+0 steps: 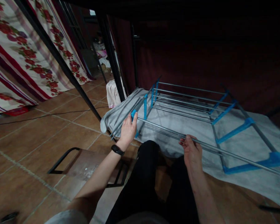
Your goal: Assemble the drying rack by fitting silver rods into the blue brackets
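A partly built rack (184, 113) of metal rods and blue plastic brackets lies on a grey-white sheet. My left hand (128, 129) is closed round a blue bracket (133, 114) at the rack's near left corner, where a rod's end meets it. Farther along, my right hand (191, 149) pinches that long metal rod (163, 127) between thumb and fingers. The rod's far right end reaches past the blue bracket (254, 165) at the near right corner and appears loose there. Whether the left end sits inside its bracket is hidden by my fingers.
Several loose grey tubes (123, 123) lie left of the rack. Black metal posts (109, 56) of a bed frame rise around the sheet (177, 124). A low black-framed stool (84, 165) stands on the tiled floor (49, 137). A floral curtain (30, 53) hangs at left.
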`<state>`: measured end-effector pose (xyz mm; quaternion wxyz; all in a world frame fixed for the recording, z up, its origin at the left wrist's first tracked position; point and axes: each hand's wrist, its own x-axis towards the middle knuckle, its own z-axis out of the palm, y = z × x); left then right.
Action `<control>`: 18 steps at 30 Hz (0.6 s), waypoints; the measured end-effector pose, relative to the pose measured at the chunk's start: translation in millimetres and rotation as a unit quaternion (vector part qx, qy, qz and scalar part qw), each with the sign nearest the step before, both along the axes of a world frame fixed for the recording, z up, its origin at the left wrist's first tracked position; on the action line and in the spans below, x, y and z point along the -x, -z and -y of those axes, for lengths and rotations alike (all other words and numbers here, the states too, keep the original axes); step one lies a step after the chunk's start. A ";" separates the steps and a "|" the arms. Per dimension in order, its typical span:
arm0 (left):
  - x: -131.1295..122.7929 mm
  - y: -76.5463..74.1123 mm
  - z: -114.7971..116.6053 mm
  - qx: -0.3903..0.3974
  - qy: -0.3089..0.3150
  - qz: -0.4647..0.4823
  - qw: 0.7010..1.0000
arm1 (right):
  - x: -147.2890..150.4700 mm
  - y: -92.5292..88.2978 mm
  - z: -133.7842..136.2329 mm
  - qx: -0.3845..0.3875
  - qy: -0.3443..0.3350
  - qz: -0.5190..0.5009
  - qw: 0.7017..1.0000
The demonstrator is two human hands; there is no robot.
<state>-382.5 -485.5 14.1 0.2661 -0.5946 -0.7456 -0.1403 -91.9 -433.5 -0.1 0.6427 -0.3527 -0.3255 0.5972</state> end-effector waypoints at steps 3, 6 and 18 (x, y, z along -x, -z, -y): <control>0.5 2.9 -1.6 -0.004 0.002 0.006 1.000 | 0.3 1.7 -0.5 0.009 0.004 -0.004 1.000; 0.6 5.3 -2.7 -0.015 0.009 0.017 1.000 | 0.2 2.3 -1.2 0.013 0.006 -0.004 1.000; 0.3 8.9 -2.5 -0.007 0.005 -0.004 1.000 | 1.4 -3.7 -3.6 0.012 0.018 0.006 1.000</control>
